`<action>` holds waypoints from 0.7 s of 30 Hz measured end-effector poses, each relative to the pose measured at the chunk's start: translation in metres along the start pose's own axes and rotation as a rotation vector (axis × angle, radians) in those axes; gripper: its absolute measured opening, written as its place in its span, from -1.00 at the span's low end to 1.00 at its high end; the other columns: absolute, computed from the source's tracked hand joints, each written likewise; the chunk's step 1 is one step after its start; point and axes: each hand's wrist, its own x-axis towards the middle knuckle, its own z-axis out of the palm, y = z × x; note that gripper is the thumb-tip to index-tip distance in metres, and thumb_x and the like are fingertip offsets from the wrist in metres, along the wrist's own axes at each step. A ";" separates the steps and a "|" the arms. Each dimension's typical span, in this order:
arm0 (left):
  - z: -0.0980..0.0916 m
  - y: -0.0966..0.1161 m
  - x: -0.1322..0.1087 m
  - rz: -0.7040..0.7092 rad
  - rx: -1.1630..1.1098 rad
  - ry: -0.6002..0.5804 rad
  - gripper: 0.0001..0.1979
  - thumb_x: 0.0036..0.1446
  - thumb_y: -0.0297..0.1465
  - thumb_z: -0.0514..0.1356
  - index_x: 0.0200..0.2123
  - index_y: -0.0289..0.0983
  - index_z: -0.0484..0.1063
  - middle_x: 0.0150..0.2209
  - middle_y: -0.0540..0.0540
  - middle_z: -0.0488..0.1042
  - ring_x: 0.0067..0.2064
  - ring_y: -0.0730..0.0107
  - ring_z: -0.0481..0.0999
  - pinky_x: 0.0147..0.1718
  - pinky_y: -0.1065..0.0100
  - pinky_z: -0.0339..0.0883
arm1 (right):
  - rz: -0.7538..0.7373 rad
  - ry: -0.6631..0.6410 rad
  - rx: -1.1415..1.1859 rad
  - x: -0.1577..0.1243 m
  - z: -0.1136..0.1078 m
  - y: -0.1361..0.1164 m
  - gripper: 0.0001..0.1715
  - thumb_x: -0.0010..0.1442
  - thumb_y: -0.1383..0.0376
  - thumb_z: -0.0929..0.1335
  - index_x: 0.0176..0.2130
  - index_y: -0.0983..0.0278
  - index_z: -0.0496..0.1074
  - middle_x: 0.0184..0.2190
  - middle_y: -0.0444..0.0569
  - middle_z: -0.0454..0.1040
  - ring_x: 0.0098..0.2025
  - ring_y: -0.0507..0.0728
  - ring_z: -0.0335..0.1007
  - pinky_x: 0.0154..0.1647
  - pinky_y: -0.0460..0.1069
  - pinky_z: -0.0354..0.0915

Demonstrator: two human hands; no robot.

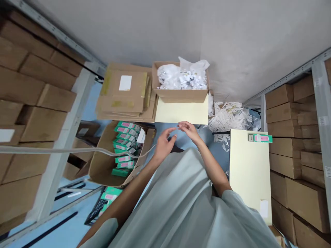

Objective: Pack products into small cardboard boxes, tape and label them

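Observation:
My left hand (165,142) is held in front of my body, its fingers stretched out and its thumb apart. Close beside it, my right hand (189,131) has loosely bent fingers pointing at the left fingertips. The fingertips of both hands nearly meet, and I can make out no object between them. Just beyond the hands is a pale yellow tabletop (178,112). On it stands an open cardboard box (182,95) filled with white plastic-wrapped pieces (191,80). To the left of my left hand, an open carton (103,168) holds several green-and-pink small boxes (125,141).
Flattened cardboard (129,96) lies left of the open box. A white cable (77,150) crosses above the carton. On the right, a pale board (249,172) bears one green box (260,138). White paper strips (230,117) are heaped behind it. Shelves of brown boxes (307,203) flank both sides.

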 end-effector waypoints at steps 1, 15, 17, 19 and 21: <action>-0.025 -0.008 0.004 -0.001 -0.010 0.034 -0.66 0.30 -0.25 0.41 0.13 -0.10 0.71 0.20 -0.20 0.72 0.31 -0.13 0.68 0.46 -0.17 0.47 | 0.027 -0.007 0.000 0.014 0.028 0.004 -0.81 0.34 0.20 0.63 -0.05 0.16 0.71 -0.09 -0.07 0.80 -0.08 0.10 0.72 0.09 -0.03 0.55; -0.202 -0.132 0.080 -0.238 -0.467 0.337 -0.60 0.19 -0.21 0.47 0.07 -0.15 0.62 0.22 -0.25 0.69 0.33 -0.07 0.66 0.43 -0.11 0.53 | 0.390 0.208 -0.201 0.176 0.242 0.047 -0.84 0.43 0.36 0.58 -0.23 0.25 0.61 -0.41 -0.23 0.63 -0.41 -0.02 0.57 -0.26 -0.14 0.44; -0.210 -0.139 0.084 -0.257 -0.495 0.321 -0.59 0.17 -0.17 0.48 0.05 -0.14 0.63 0.22 -0.25 0.70 0.31 -0.08 0.68 0.40 -0.11 0.55 | 0.418 0.230 -0.216 0.195 0.255 0.047 -0.80 0.42 0.30 0.60 -0.24 0.25 0.59 -0.46 -0.22 0.59 -0.41 0.02 0.57 -0.31 -0.11 0.46; -0.219 -0.145 0.084 -0.260 -0.508 0.303 -0.59 0.17 -0.14 0.50 0.05 -0.13 0.64 0.21 -0.24 0.71 0.29 -0.08 0.69 0.39 -0.12 0.56 | 0.439 0.252 -0.220 0.210 0.268 0.049 -0.74 0.40 0.26 0.63 -0.25 0.25 0.57 -0.47 -0.21 0.58 -0.40 0.04 0.56 -0.32 -0.10 0.49; -0.230 -0.149 0.084 -0.251 -0.515 0.294 -0.58 0.17 -0.12 0.51 0.05 -0.13 0.64 0.20 -0.23 0.72 0.30 -0.10 0.69 0.38 -0.12 0.57 | 0.445 0.271 -0.219 0.220 0.279 0.052 -0.71 0.39 0.28 0.64 -0.27 0.26 0.55 -0.47 -0.18 0.59 -0.40 0.03 0.56 -0.30 -0.11 0.51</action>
